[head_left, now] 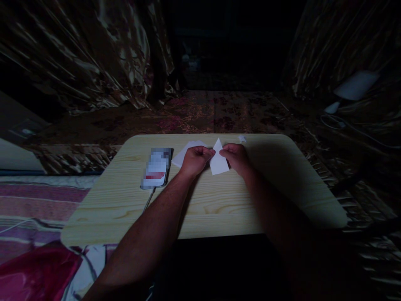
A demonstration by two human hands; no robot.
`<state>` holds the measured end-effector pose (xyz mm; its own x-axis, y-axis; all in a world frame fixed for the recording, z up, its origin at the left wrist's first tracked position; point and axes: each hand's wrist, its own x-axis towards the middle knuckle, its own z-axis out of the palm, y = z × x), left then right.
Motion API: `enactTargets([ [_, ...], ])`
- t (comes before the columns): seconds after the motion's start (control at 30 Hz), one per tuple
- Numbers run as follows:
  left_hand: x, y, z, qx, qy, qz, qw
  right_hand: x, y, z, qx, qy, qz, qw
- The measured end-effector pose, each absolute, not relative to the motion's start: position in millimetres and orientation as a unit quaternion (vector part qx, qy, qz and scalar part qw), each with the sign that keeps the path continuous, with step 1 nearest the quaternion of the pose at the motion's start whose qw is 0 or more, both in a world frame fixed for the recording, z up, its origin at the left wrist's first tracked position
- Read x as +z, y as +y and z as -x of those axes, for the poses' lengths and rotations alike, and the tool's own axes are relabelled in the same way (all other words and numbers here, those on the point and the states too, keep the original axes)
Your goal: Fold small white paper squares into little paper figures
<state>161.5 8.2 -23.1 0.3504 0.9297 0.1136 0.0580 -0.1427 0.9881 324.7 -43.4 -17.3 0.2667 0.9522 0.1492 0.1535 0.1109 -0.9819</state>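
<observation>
A white sheet of paper (219,162), folded to a point at its top, is held up between my two hands over the wooden table. My left hand (198,160) pinches its left edge between thumb and fingers. On the opposite edge, my right hand (235,155) grips the paper with the thumb on its near face. Behind and left of my left hand lie more white sheets (181,156), partly covered by that hand. A small scrap of white paper (242,138) rests beyond my right hand, near the table's far edge.
A phone (156,168) with a cable (148,200) lies left of my left forearm on the light wooden table (216,209). A white lamp (356,85) stands at the far right. Patterned curtains (131,46) hang behind, and a striped bed cover (37,200) is at the left.
</observation>
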Motion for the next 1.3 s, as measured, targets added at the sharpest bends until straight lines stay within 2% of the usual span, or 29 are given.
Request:
enactTargets([
  [0.2, -20.2, 7.6, -160.4, 0.409, 0.413, -0.644, 0.498, -13.8, -43.8, -327.0, 0.336, -0.478, 0.579, 0.568],
  [0.4, -16.7, 2.8, -163.6, 0.424, 0.352, -0.608, 0.572, -14.1, -43.8, -324.2, 0.351, -0.468, 0.579, 0.568],
  [0.73, -15.3, 2.6, -165.5, 0.49, 0.324, -0.583, 0.561, -14.6, -41.4, -323.5, 0.404, -0.474, 0.533, 0.572],
  [1.13, -17.3, 3.5, -166.0, 0.539, 0.406, -0.593, 0.439, -15.2, -42.3, -323.1, 0.376, -0.51, 0.549, 0.546],
  [1.3, -18.3, 6.1, -164.3, 0.545, 0.426, -0.583, 0.425, -16.7, -43.0, -322.0, 0.368, -0.522, 0.552, 0.536],
])
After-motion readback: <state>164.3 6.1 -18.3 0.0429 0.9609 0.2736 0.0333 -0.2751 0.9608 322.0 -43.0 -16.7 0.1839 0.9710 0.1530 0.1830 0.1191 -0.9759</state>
